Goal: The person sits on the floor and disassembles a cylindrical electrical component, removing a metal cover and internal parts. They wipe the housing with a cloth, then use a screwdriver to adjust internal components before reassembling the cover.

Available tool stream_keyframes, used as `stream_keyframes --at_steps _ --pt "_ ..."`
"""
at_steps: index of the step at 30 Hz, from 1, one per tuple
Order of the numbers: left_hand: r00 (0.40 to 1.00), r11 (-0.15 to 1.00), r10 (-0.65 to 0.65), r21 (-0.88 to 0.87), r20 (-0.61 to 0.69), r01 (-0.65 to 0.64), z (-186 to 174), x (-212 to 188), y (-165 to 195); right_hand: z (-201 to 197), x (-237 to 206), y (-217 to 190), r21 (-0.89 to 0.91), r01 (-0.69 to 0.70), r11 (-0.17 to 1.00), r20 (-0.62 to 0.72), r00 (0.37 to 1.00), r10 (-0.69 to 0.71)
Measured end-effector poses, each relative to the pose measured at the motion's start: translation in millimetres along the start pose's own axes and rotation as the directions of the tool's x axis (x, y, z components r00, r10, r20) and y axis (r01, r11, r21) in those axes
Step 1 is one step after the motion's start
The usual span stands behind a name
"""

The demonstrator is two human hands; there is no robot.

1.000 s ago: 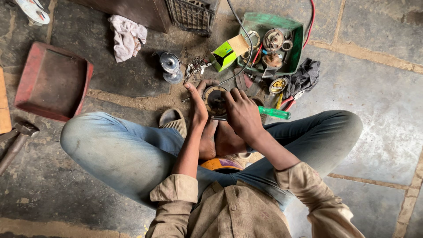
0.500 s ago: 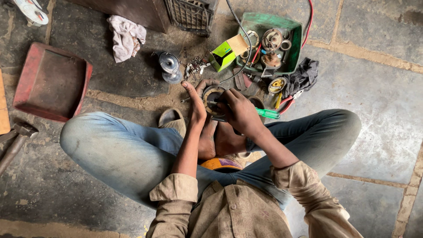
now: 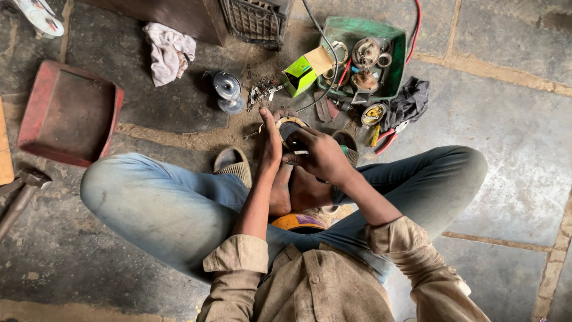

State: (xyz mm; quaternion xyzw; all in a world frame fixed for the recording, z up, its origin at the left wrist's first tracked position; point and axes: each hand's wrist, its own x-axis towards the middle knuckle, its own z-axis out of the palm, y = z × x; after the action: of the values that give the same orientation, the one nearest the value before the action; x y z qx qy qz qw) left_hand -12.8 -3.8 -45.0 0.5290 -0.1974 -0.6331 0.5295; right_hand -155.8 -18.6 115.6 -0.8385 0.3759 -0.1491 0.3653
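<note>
A person in a dusty tan shirt [image 3: 322, 286] and pale jeans [image 3: 161, 203] sits cross-legged on a stone floor [image 3: 512, 137], both hands working a round metal part [image 3: 291, 126] held just above the bare feet. The left hand [image 3: 271, 143] lies flat against the part's left edge, fingers extended and steadying it; the right hand [image 3: 322, 156] curls over its right side, fingertips pinched on something small and pale that is too small to identify. The ring-shaped part looks rigid, fairly heavy for its size and probably greasy, so a grip on the outer rim, braced from the opposite side, seems safest. Sandals [image 3: 233, 164] flank the feet. Beyond lie loose screws [image 3: 262, 92], a small shiny metal housing [image 3: 226, 89], a yellow-green carton [image 3: 304, 70], a dark cloth [image 3: 408, 102] and a green tray [image 3: 394, 59] of bearings and rings. To the left sit a red tray [image 3: 68, 113], a hammer [image 3: 24, 191] and a white rag [image 3: 170, 50].
</note>
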Motion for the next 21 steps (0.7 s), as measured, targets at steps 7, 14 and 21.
stream_keyframes --at_steps 7,14,21 --pt "0.99 0.989 0.136 0.061 -0.039 -0.134 -5 11 -12 -4 -5 23 0.046 0.067 0.997 -0.151 0.987 -0.059" --pt "0.882 0.892 0.371 0.376 -0.29 -0.252 -15 -11 30 -28 -6 144 0.029 -0.28 0.96 -0.274 0.921 0.277" --pt "0.826 0.925 0.376 0.222 -0.421 -0.308 -14 -13 43 10 -19 232 0.145 -0.538 0.831 0.017 0.841 0.541"
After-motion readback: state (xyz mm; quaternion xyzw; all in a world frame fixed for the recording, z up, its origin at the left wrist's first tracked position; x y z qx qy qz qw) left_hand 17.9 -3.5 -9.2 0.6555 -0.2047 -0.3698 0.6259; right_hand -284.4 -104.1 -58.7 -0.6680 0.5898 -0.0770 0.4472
